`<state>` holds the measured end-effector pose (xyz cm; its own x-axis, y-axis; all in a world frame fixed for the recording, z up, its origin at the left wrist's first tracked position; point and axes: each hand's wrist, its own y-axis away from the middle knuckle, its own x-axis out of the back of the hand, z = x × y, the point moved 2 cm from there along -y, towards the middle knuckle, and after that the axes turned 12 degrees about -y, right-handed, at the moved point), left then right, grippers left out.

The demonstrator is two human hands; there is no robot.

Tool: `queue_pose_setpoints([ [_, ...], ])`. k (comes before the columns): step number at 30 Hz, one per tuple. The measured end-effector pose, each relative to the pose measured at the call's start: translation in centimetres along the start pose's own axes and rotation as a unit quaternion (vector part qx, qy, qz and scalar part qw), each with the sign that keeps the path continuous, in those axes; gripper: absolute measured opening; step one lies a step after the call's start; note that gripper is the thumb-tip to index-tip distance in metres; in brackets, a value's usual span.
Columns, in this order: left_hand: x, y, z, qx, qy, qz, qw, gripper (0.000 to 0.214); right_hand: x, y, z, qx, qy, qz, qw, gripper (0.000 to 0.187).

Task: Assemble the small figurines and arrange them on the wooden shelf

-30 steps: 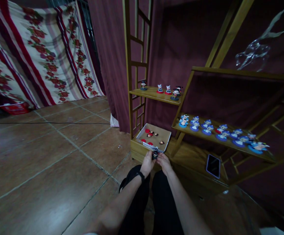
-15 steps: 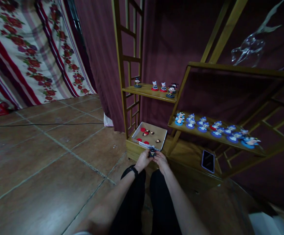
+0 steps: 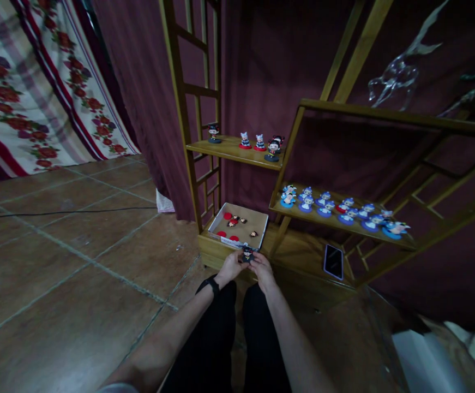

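Between my two hands is a small black-haired figurine [image 3: 247, 253] on a dark base, upright and facing me. My left hand [image 3: 232, 266] grips its left side, while the fingers of my right hand [image 3: 262, 267] close on its right side. Just beyond them, a shallow box [image 3: 250, 214] rests on the bottom level of the wooden shelf. Inside the box lie several red round bases [image 3: 227, 216] and several small dark-haired figurine pieces [image 3: 253, 233].
On the upper left shelf [image 3: 233, 151] stand several figurines. Blue and white figurines [image 3: 325, 206] line the middle right shelf. A phone [image 3: 334, 262] lies on the lower level, and a clear glass animal ornament [image 3: 396, 76] stands at upper right. A white box [image 3: 423, 360] is at lower right.
The view has turned slightly right, so the shelf and box appear further left. Both hands keep hold of the figurine in front of the box.
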<state>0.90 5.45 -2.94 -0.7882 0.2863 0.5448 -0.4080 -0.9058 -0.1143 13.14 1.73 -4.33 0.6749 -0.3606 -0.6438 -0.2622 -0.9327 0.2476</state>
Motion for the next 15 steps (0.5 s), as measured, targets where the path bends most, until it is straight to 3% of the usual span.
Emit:
queue_pose_setpoints([
  [15, -1.4, -2.4, -1.4, -0.028, 0.111, -0.098, 0.989, 0.028, 0.2, -0.1, 0.4, 0.064, 0.009, 0.096, 0.993, 0.031],
])
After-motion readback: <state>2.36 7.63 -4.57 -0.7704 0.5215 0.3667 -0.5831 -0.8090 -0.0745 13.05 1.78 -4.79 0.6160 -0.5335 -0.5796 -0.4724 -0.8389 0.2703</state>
